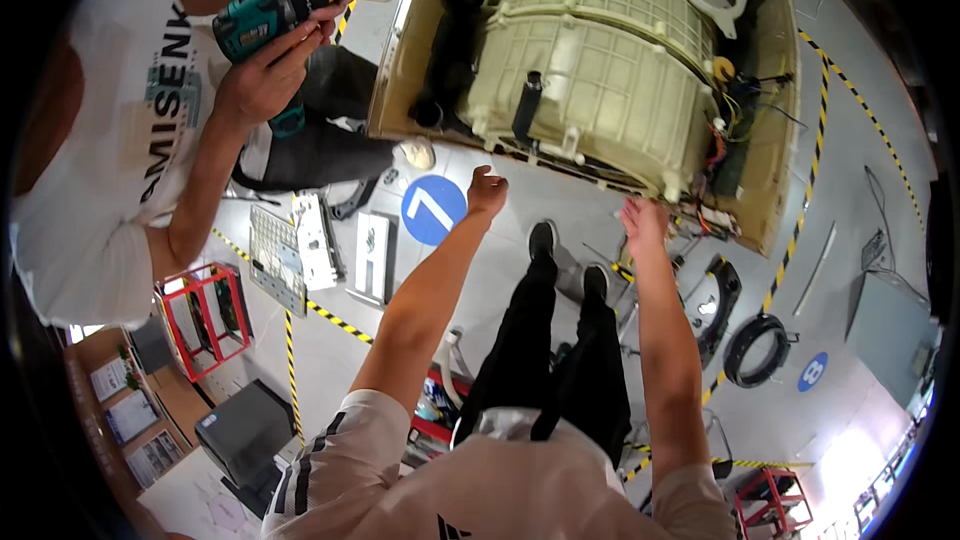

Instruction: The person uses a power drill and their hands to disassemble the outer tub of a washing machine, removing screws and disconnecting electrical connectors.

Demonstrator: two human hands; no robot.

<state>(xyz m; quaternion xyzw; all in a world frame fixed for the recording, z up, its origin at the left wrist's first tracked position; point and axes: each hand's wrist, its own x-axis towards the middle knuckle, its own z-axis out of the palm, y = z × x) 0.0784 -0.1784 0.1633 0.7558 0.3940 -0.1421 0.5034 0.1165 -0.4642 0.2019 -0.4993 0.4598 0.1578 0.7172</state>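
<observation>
A pale ribbed plastic washing-machine tub [590,90] lies in an open cabinet [400,105] at the top. My left hand [487,192] is just short of the cabinet's near edge, fingers bent and slightly apart, with nothing visible in them. By the tub's lower rim, my right hand [643,224] has its fingers raised and parted; whether they touch the rim is unclear. A black damper-like part [528,106] stands on the tub's near side. Wires [722,135] run along the cabinet's right side. At the left, another person holds a teal cordless drill [285,8] with a green rod at its tip.
On the floor lie a perforated metal panel [277,255], a white panel [371,255], a black ring [757,351] and a curved dark part [718,308]. Yellow-black tape [818,145] marks the floor. A red-framed rack [205,322] stands behind the other person. My feet are below the cabinet.
</observation>
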